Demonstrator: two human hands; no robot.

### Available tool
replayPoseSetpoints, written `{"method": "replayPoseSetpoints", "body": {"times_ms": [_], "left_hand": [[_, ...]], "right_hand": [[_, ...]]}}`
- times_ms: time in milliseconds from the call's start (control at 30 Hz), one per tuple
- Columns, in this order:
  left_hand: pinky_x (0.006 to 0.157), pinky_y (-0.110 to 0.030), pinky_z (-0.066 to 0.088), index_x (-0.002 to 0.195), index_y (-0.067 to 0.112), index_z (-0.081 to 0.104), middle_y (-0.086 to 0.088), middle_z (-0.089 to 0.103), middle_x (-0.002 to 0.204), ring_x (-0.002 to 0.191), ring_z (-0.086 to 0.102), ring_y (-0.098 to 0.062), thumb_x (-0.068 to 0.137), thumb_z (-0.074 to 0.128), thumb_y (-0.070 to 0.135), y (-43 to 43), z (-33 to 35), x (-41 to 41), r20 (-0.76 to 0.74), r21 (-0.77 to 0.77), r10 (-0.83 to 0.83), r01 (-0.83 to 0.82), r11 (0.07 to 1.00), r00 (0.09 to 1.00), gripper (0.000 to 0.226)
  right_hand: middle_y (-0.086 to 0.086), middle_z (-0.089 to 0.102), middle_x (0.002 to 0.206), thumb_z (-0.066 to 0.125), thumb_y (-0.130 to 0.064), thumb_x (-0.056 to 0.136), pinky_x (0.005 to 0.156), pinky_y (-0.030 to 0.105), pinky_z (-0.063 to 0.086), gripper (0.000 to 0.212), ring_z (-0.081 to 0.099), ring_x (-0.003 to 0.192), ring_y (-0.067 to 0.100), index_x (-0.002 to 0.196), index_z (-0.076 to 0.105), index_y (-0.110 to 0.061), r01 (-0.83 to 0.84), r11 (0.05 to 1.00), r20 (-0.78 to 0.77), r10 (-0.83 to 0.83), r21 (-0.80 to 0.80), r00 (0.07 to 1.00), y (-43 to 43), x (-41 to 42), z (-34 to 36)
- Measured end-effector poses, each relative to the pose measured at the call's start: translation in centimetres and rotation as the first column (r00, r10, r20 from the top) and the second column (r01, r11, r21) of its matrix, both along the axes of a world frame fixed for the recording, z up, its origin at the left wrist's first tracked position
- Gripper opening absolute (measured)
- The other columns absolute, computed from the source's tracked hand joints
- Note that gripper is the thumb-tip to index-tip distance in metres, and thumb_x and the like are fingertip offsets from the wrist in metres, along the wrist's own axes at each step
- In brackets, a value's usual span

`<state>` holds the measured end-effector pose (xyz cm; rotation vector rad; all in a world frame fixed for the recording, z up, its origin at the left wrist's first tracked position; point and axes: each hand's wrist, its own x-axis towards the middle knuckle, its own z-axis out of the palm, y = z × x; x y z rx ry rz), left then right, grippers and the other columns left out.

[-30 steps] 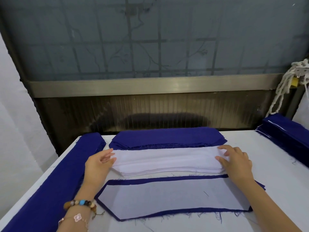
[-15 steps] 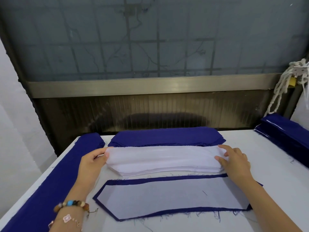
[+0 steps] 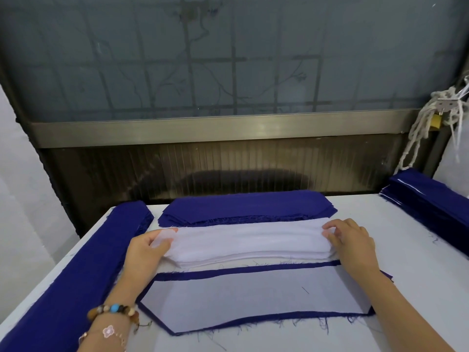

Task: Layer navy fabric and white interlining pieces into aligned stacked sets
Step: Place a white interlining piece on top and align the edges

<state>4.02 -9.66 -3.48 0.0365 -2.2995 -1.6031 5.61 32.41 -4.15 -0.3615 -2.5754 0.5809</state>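
L hand (image 3: 146, 247) now on interlining stack (image 3: 248, 240)

A white interlining stack (image 3: 248, 241) lies crosswise before me, navy fabric pile (image 3: 246, 205) just behind; nearest me, one flat navy piece (image 3: 253, 270) topped by an interlining sheet (image 3: 253, 298)

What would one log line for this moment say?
left hand: pinches top interlining sheet corner | right hand: pinches sheet's other end | white interlining stack: under it | layered set: nearest, white on navy | navy stack: behind
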Motion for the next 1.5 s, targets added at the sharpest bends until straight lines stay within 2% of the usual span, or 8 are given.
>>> {"method": "replayPoseSetpoints", "body": {"times_ms": [167,300,533,667,933,1067,1233,1500], "left_hand": [[0.077,-0.021,0.043,0.084,0.032,0.075,0.029,0.068,0.089,0.095,0.058,-0.001,0.09,0.063,0.007,0.0,1.1,1.0,-0.08,0.013,0.043,-0.042,0.999,0.996,0.028],[0.084,-0.023,0.044,0.087,0.024,0.076,0.015,0.073,0.097,0.098,0.063,0.003,0.089,0.061,0.001,-0.6,1.9,1.5,-0.214,0.07,-0.049,0.065,0.995,0.976,0.028],[0.083,-0.03,0.047,0.083,0.031,0.077,0.016,0.072,0.097,0.098,0.062,-0.001,0.089,0.063,0.008,-1.3,1.4,1.2,-0.101,0.147,-0.036,0.051,0.988,0.994,0.028],[0.083,-0.037,0.053,0.093,0.029,0.077,0.01,0.069,0.105,0.105,0.059,-0.015,0.09,0.063,0.013,-1.8,1.3,0.8,0.004,0.229,-0.05,0.048,0.972,0.999,0.021],[0.063,-0.022,0.055,0.097,0.019,0.072,0.003,0.076,0.09,0.087,0.072,-0.015,0.086,0.068,0.017,-1.9,1.7,1.0,0.153,0.314,-0.044,-0.007,0.949,0.987,0.012],[0.066,-0.022,0.057,0.103,0.016,0.071,0.0,0.076,0.097,0.088,0.073,-0.014,0.085,0.069,0.018,-2.1,2.6,1.2,0.283,0.263,-0.185,0.109,0.959,0.941,0.019],[0.067,-0.023,0.054,0.096,0.009,0.073,-0.005,0.072,0.085,0.066,0.063,-0.012,0.075,0.079,0.021,-2.3,3.9,2.1,0.422,0.22,-0.351,0.282,0.934,0.836,0.024],[0.063,-0.025,0.05,0.092,0.015,0.076,-0.014,0.069,0.086,0.07,0.057,-0.02,0.079,0.079,0.022,-2.6,4.2,3.2,0.7,-0.025,-0.324,0.476,0.879,0.636,0.015]], "right_hand": [[0.009,0.053,0.123,0.064,-0.036,0.089,0.089,0.036,0.042,0.048,0.046,0.106,0.024,0.133,0.048,-0.025,0.058,0.994,0.016,-0.057,-0.089,0.998,-0.2,0.0,0.2],[0.009,0.04,0.14,0.065,-0.038,0.088,0.099,0.044,0.039,0.064,0.038,0.124,0.032,0.144,0.035,-0.031,0.074,0.991,0.114,-0.061,-0.112,0.992,0.0,0.0,0.8],[-0.003,0.054,0.123,0.067,-0.02,0.088,0.099,0.037,0.038,0.009,0.045,0.119,0.025,0.084,0.069,-0.028,-0.089,0.959,0.054,0.108,-0.268,0.993,1.0,0.1,1.2],[-0.007,0.064,0.094,0.063,-0.025,0.09,0.07,0.019,0.044,0.006,0.059,0.094,0.018,0.087,0.066,-0.02,-0.237,0.836,-0.084,0.225,-0.495,0.971,1.2,1.1,2.5],[-0.006,0.06,0.101,0.055,-0.028,0.095,0.065,0.019,0.046,0.006,0.059,0.087,0.016,0.097,0.06,-0.025,-0.189,0.808,-0.114,0.15,-0.558,0.982,1.8,1.3,3.2],[0.001,0.062,0.09,0.05,-0.023,0.098,0.06,0.023,0.048,0.01,0.06,0.077,0.02,0.09,0.057,-0.024,-0.128,0.854,0.002,0.15,-0.504,0.989,3.1,1.7,3.9],[0.009,0.061,0.1,0.053,-0.018,0.096,0.07,0.028,0.044,0.008,0.056,0.086,0.023,0.088,0.054,-0.016,0.006,0.982,0.413,0.074,-0.19,0.908,5.7,2.5,2.5],[0.0,0.057,0.102,0.062,-0.038,0.089,0.067,0.026,0.04,0.016,0.051,0.08,0.011,0.09,0.055,-0.022,0.086,0.981,0.475,0.007,-0.174,0.88,5.5,2.9,2.7]]}}
